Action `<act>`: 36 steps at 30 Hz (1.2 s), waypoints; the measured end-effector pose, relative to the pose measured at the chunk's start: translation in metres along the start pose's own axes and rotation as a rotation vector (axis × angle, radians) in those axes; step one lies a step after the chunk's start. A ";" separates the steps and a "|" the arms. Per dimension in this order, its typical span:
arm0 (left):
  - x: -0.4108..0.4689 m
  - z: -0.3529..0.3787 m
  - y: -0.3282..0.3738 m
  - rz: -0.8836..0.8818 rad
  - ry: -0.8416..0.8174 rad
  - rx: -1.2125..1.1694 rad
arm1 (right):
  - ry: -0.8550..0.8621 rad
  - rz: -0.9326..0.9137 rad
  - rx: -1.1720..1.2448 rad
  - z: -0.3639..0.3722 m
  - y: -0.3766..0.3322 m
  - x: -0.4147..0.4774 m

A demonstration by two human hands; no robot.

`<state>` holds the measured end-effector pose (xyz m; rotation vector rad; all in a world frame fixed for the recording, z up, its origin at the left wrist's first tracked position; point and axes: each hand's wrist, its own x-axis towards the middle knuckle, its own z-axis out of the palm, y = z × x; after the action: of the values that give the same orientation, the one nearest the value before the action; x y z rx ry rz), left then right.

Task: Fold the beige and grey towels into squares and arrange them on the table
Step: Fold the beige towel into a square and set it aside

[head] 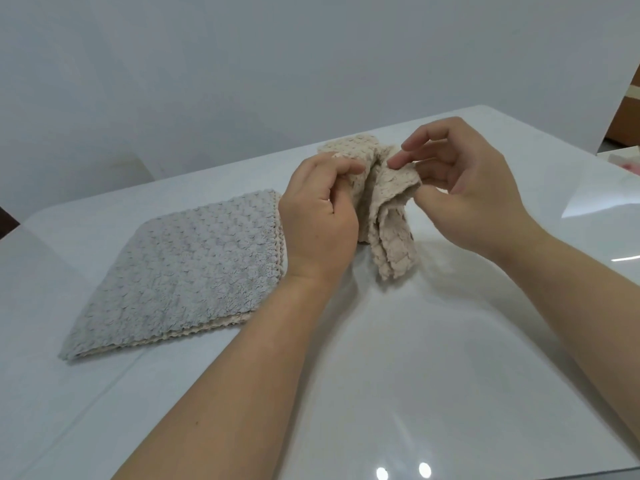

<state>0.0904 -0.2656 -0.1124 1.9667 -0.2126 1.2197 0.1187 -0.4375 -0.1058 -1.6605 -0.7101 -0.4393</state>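
A beige towel (384, 209) hangs bunched above the middle of the white table (415, 358), its lower end touching the surface. My left hand (318, 216) grips its left edge with curled fingers. My right hand (464, 188) pinches the towel's right edge between thumb and fingers. A grey towel (180, 271) lies folded flat into a square on the left, with a beige layer showing along its near and right edges.
A grey-white wall stands behind the table. At the far right edge are a brown piece of furniture (623, 123) and a pale object with something pink (627, 161).
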 end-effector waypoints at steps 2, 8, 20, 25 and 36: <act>0.000 0.000 0.001 -0.004 -0.015 -0.008 | -0.004 -0.054 -0.072 0.003 0.001 -0.002; -0.005 -0.001 0.004 0.042 -0.061 -0.050 | 0.005 -0.133 -0.173 0.004 0.002 -0.003; -0.008 0.003 0.003 0.184 -0.098 -0.001 | 0.021 -0.166 -0.195 0.006 0.004 -0.005; -0.003 -0.001 -0.001 0.191 -0.068 0.044 | -0.008 -0.053 -0.434 0.000 0.015 -0.001; 0.016 -0.016 -0.009 -0.086 -0.086 0.028 | -0.179 -0.130 -0.498 -0.015 0.004 0.000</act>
<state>0.0924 -0.2444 -0.1011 2.0337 -0.1530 1.0894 0.1228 -0.4525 -0.1057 -2.1481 -0.8949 -0.6001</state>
